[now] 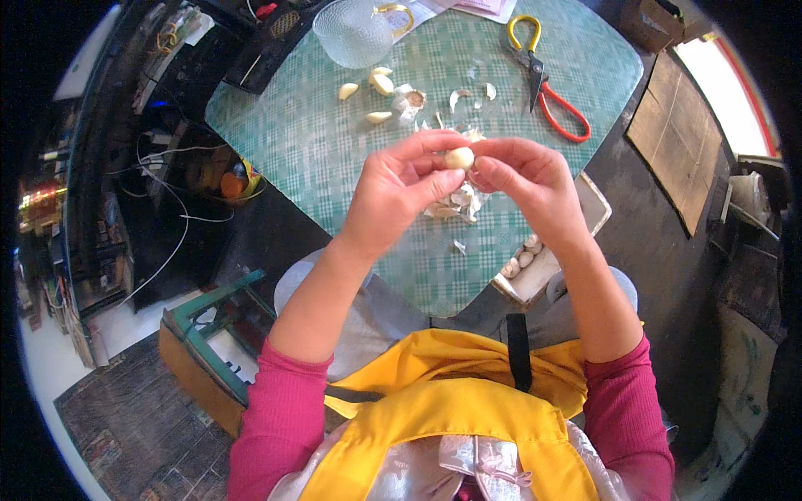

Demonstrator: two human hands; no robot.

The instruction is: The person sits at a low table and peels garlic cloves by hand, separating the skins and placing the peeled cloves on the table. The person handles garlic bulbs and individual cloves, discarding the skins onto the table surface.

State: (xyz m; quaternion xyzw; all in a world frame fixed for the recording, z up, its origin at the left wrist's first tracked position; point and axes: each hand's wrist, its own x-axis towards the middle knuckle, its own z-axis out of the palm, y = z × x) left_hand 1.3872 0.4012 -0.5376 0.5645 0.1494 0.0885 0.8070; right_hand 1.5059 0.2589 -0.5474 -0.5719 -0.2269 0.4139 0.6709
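Over the table my left hand (401, 188) pinches a pale garlic clove (459, 158) between thumb and fingers. My right hand (526, 185) meets it from the right, its thumb and fingertips closed on a bit of thin skin at the clove's side. Garlic skins (460, 203) lie in a loose heap beneath the hands, partly hidden by them. Beyond the left hand, a partly broken garlic bulb (410, 101) rests near several peeled cloves (381, 82). Scissors (536, 72) with one yellow and one red handle lie at the far right, beside scattered skin flakes (458, 97).
A textured glass bowl (355, 31) and papers (485, 6) are at the far edge of the green checked table (288, 138). A white box (529, 282) holding garlic bulbs (519, 262) sits below the table's right edge. Cables (186, 206) hang at left, above a green-framed drawer or box (213, 351).
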